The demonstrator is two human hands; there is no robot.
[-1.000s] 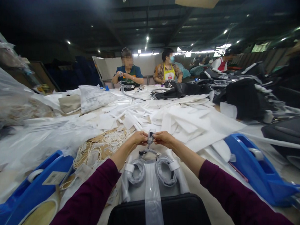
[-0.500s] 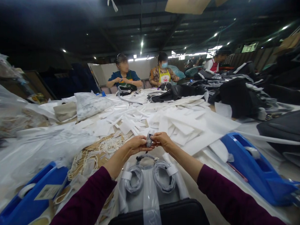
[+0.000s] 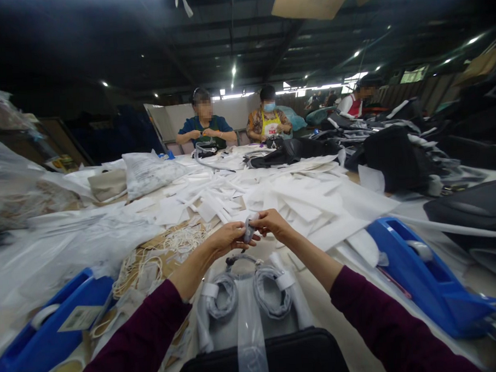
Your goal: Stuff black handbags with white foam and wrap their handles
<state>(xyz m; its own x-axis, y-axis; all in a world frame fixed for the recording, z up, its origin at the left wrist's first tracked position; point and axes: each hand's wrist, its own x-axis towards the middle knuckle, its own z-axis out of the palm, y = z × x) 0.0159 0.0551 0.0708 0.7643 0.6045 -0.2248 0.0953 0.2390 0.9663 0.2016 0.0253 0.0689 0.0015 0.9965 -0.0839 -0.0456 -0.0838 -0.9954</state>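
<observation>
Above a dark bag (image 3: 264,358), my left hand (image 3: 229,237) and my right hand (image 3: 271,223) meet at a small grey piece (image 3: 249,230) with a whitish, film-like layer. My left thumb and fingers pinch its left side, and my right fingertips grip its upper right. Its exact kind is too small to make out. Nearer me, the bag has two coiled straps (image 3: 272,292) covered in plastic, each with a white band. A clear plastic strip (image 3: 250,328) runs down its middle. A dark handle (image 3: 241,258) lies just under my hands.
Blue tape dispensers stand at left (image 3: 52,326) and right (image 3: 431,279). White foam sheets (image 3: 306,205) cover the table beyond my hands. White cords (image 3: 180,241) lie on cardboard at left. Black bags (image 3: 394,152) are piled at right. Several people work across the table.
My right hand has risen slightly, and the grey piece has shifted a little to the right, with more whitish film showing at its top. My left hand keeps its pinch.
</observation>
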